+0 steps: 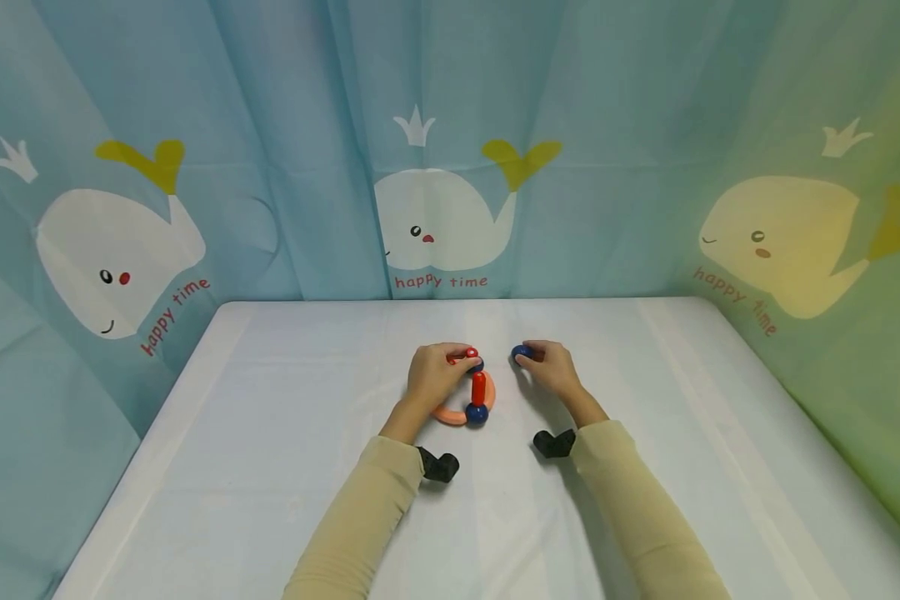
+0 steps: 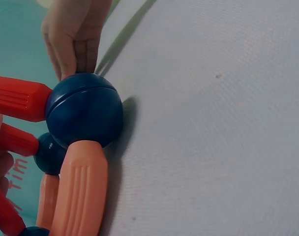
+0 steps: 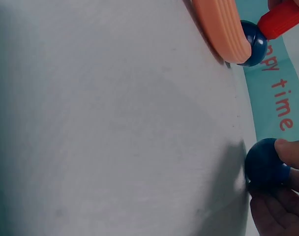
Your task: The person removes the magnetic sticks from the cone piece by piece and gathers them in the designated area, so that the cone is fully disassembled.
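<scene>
On the white table sits a build of curved orange rods (image 1: 489,393) joined by blue balls (image 1: 477,414). Red rods (image 1: 478,388) stand up from the balls; in the left wrist view a large blue ball (image 2: 84,110) joins a red rod (image 2: 19,98) and an orange rod (image 2: 80,189). My left hand (image 1: 429,375) pinches a red rod at the far side of the build and hides part of the ring. To the right, apart from the build, my right hand (image 1: 557,368) holds a loose blue ball (image 3: 267,163) between thumb and fingers, near the table surface.
A black wrist device (image 1: 439,466) sits at the left cuff, and another black device (image 1: 553,443) at the right cuff. Behind the table's far edge hangs a blue-green curtain (image 1: 292,125) printed with white whales.
</scene>
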Action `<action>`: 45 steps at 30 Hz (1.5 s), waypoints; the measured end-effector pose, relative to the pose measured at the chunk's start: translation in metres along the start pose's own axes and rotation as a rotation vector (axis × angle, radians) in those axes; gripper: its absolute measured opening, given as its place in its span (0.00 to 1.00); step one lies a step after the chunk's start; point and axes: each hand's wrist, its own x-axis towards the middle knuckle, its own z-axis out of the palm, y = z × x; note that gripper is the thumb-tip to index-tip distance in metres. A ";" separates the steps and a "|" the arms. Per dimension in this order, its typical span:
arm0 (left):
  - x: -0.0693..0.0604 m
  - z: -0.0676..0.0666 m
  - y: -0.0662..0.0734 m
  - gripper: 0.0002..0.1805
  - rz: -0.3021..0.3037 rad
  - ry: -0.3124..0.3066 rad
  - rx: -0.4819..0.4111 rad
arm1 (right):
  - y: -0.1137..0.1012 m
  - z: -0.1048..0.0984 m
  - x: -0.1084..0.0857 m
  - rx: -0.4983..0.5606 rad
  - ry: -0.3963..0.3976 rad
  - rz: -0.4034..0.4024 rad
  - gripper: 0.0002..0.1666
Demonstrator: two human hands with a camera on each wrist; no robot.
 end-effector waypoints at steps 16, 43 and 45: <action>-0.020 -0.016 -0.001 0.23 0.224 0.157 -0.071 | -0.002 -0.007 -0.007 -0.009 0.024 0.057 0.31; -0.042 -0.004 0.007 0.09 0.111 -0.395 0.097 | -0.036 0.010 -0.063 0.245 0.039 -0.163 0.23; -0.043 -0.004 0.007 0.09 0.094 -0.387 0.099 | -0.041 0.010 -0.067 0.272 0.024 -0.161 0.22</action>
